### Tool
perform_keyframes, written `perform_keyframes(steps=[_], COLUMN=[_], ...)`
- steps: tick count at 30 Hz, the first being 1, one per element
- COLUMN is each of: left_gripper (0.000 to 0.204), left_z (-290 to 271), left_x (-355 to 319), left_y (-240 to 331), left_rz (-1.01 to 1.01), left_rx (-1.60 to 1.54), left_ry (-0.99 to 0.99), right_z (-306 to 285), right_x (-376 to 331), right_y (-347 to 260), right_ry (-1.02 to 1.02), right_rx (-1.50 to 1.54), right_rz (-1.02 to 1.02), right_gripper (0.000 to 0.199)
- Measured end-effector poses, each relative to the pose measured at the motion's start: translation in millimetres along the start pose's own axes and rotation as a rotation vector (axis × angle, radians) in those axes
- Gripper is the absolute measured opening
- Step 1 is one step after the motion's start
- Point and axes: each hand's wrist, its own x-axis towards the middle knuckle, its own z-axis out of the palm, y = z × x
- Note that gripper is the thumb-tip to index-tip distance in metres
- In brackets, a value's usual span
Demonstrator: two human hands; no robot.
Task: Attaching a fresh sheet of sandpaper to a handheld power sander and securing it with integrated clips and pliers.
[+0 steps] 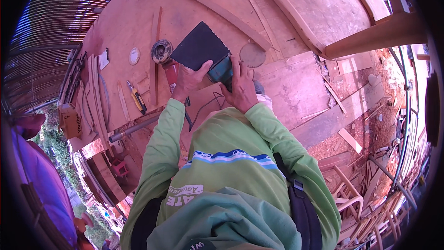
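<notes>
My right hand (242, 85) is wrapped round a teal palm sander (221, 70), held close in front of my body. A dark, nearly square sheet of sandpaper (200, 45) lies across the sander's far end, one corner pointing away from me. My left hand (192, 78) pinches the near left edge of that sheet, thumb on top. The sander's underside is hidden by the sheet and my fingers. Just left of the sheet, on the wooden worktop (134, 23), is a red angle grinder (171, 73) with a round, dusty head (162, 51).
Wood strips (226, 21) lie across the worktop, and a curved wooden piece (286, 11) stretches along the far right. A yellow-and-black hand tool (137, 99), a round disc (134, 56) and a grey pipe (134, 128) are at left. Offcuts (350, 140) and shavings cover the right side.
</notes>
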Motion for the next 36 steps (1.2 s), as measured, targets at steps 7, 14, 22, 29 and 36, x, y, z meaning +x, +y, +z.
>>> perform_keyframes(steps=[7, 14, 22, 29, 36], left_gripper=[0.018, 0.019, 0.021, 0.023, 0.029], left_z=[2.4, 1.6, 0.6, 5.8, -3.8], left_x=[-1.4, -1.8, 1.8, -4.5, 1.0], left_y=[-0.7, 3.7, -4.2, -1.0, -8.2], left_rz=[-0.033, -0.151, -0.174, -0.178, -0.202], left_rx=[-0.036, -0.121, -0.129, -0.111, -0.113], left_ry=[0.045, 0.080, 0.085, 0.064, 0.135], right_z=[-3.6, 0.9, -0.3, -3.4, 4.6], right_x=[4.6, 2.5, 6.7, 2.6, 13.7], right_y=[-3.4, -0.7, 6.3, 28.7, 4.5], right_ry=[-0.082, -0.058, -0.064, -0.057, -0.063], right_rx=[-0.029, 0.012, 0.035, 0.209, 0.205], right_rz=[0.037, 0.043, 0.055, -0.040, 0.116], right_gripper=[0.098, 0.097, 0.104, 0.108, 0.094])
